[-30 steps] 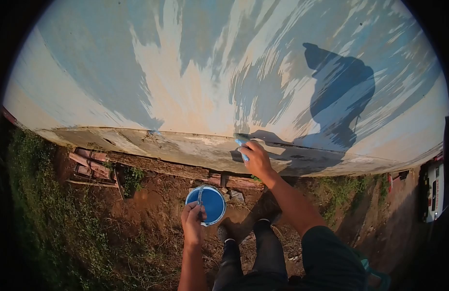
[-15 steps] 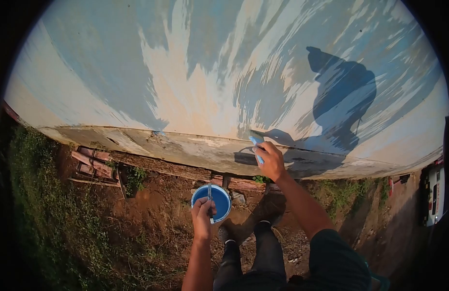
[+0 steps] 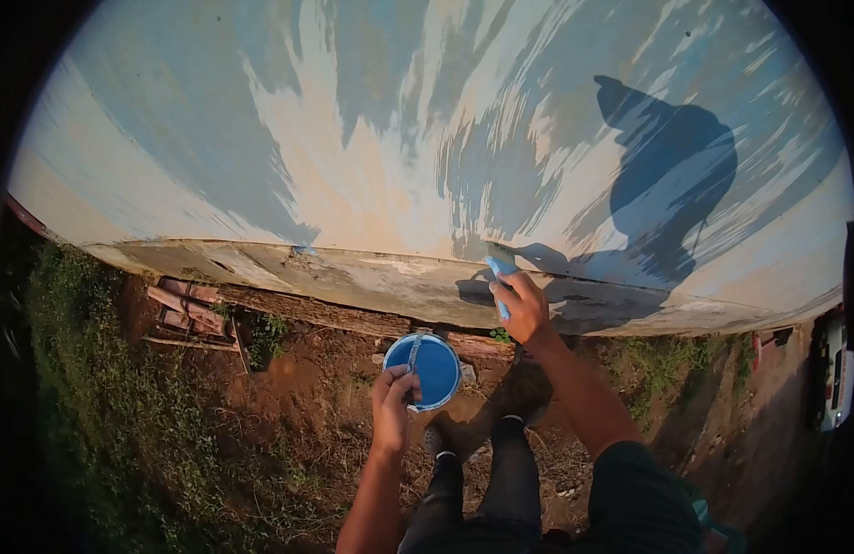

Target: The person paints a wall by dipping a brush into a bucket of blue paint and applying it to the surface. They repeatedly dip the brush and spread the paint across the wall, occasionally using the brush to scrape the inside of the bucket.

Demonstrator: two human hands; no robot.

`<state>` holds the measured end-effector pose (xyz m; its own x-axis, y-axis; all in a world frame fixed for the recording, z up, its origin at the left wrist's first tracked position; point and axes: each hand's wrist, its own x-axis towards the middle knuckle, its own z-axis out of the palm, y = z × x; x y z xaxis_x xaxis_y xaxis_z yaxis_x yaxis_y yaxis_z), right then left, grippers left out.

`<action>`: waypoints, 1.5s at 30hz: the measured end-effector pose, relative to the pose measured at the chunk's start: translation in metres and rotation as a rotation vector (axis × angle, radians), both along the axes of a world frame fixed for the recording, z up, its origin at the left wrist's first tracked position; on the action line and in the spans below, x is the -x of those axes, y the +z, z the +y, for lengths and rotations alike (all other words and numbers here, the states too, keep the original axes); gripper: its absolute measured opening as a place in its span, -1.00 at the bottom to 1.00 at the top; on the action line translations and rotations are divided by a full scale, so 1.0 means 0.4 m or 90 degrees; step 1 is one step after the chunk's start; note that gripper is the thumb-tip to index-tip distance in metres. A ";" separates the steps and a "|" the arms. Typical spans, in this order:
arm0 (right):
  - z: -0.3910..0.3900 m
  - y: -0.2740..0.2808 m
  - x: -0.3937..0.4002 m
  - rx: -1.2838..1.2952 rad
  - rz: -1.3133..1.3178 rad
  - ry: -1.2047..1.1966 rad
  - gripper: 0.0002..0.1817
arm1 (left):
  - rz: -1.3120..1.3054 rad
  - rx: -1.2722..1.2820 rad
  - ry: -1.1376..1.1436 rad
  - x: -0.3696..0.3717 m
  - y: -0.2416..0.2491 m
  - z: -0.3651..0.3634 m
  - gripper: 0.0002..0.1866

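Observation:
My right hand (image 3: 524, 305) is closed around the blue handle of a paintbrush (image 3: 500, 270). The brush's dark bristles are at the low part of the painted wall (image 3: 372, 198), just above its bare lower band; exact contact is hard to make out. Streaky blue strokes cover much of the pale surface. My left hand (image 3: 394, 399) grips the handle of a bucket (image 3: 458, 374) of blue paint, its fingers wrapped round the strip that crosses the bucket's opening. The bucket hangs below and left of the brush.
A weathered bare ledge (image 3: 353, 274) runs along the wall's foot. Stacked reddish tiles (image 3: 189, 312) and a long plank (image 3: 316, 312) lie on the soil at left. Grass and weeds (image 3: 150, 434) spread beyond. A white vehicle (image 3: 834, 374) stands at far right.
The bucket has moved right and slightly up in view with my left hand. The brush has shifted a little right, and the shadow on the wall has moved right too.

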<state>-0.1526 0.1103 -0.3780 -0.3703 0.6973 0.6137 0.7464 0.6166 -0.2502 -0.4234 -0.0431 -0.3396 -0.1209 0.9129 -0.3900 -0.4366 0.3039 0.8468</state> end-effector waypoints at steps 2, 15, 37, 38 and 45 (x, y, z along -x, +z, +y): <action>-0.041 0.023 0.028 -0.041 0.031 0.025 -0.56 | 0.007 0.007 -0.003 -0.003 0.000 -0.005 -0.76; -0.034 0.000 -0.003 -0.094 0.097 -0.032 -0.62 | 0.007 0.030 0.016 0.000 -0.012 -0.036 -0.83; -0.044 -0.074 0.005 0.053 0.040 0.012 -0.58 | -0.001 0.022 -0.015 -0.046 0.004 -0.035 -0.83; -0.020 -0.077 -0.006 0.090 0.034 -0.006 -0.57 | 0.004 0.028 -0.015 -0.048 0.008 -0.034 -0.83; -0.050 0.095 0.016 -0.075 0.097 0.005 -0.63 | 0.017 0.015 -0.034 -0.029 -0.007 -0.029 -0.74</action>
<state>-0.1591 0.0902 -0.3399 -0.2714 0.6150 0.7403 0.7009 0.6534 -0.2859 -0.4119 -0.0548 -0.3423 -0.0825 0.9088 -0.4090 -0.3963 0.3466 0.8502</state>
